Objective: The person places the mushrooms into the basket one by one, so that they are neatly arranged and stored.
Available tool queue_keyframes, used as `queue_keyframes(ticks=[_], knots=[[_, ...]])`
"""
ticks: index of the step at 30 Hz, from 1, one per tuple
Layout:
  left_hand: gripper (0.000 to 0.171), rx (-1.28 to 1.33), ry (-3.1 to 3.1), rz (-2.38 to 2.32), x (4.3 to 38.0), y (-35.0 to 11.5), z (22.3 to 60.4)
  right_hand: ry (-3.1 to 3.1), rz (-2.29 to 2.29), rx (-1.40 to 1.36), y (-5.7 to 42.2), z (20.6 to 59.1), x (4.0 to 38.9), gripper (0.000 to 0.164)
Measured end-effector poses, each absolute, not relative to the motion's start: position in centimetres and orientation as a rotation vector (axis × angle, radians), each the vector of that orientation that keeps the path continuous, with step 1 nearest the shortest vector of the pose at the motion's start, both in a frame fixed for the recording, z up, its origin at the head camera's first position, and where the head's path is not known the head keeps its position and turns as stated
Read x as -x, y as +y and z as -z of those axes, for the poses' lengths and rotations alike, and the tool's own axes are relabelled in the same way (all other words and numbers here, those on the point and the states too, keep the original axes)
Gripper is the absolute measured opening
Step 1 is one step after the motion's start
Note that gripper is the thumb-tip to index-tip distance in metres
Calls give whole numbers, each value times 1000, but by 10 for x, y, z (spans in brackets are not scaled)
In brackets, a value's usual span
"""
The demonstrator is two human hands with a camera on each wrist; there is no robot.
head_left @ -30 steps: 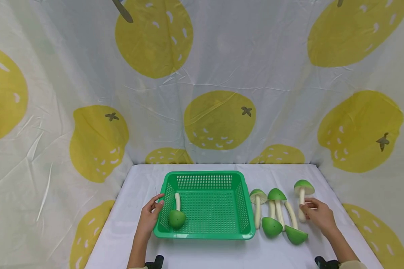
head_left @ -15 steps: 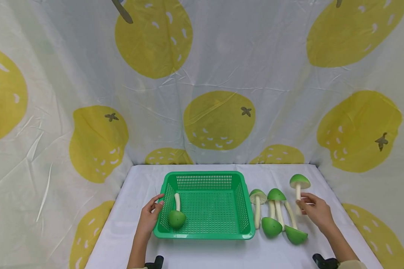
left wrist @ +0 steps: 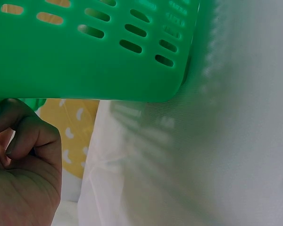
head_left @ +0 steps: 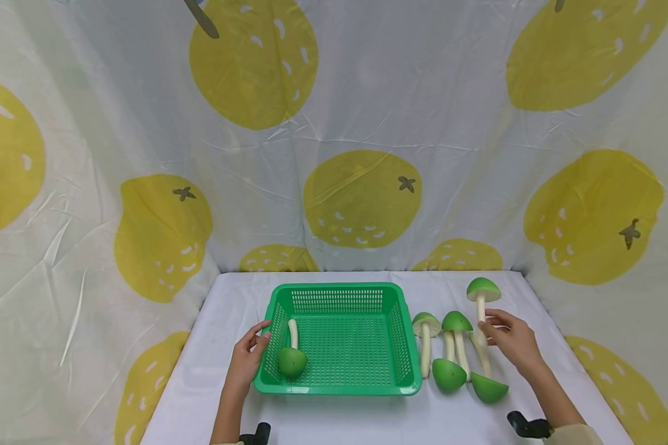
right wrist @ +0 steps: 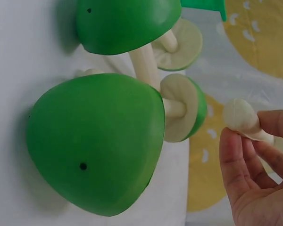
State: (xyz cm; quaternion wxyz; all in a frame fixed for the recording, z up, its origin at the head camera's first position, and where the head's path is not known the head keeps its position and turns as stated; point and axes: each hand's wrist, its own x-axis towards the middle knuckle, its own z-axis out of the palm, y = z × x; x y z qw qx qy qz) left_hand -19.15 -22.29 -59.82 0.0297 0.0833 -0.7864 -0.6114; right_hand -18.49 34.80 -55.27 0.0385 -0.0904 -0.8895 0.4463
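Basket (head_left: 356, 390): on the table (head_left: 334, 423), lower centre
Inner mushroom (head_left: 292, 363): inside, at left
Left hand (head_left: 247, 355): at the basket's left rim
Loose mushrooms (head_left: 449, 376): right of the basket
Held mushroom (head_left: 483, 289): in the right hand (head_left: 509, 338), lower right
Curtain (head_left: 367, 93): behind the table

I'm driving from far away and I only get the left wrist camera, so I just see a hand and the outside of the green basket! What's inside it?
Observer: One green-capped mushroom lies near the left end of the green basket.
Operator: Ooh! Is anybody holding another one?
Observer: Yes, the right hand pinches a second mushroom by its stem, with its cap on top.
Operator: Are there any more?
Observer: Four more mushrooms lie on the white-covered table, to the right of the basket.
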Motion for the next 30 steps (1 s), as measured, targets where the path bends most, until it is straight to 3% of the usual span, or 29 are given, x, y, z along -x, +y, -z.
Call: queue_keyframes(ticks=[30], knots=[[37, -257, -2435, 1904, 191, -224, 598, -2608, -1690, 130, 262, 523, 211, 48]])
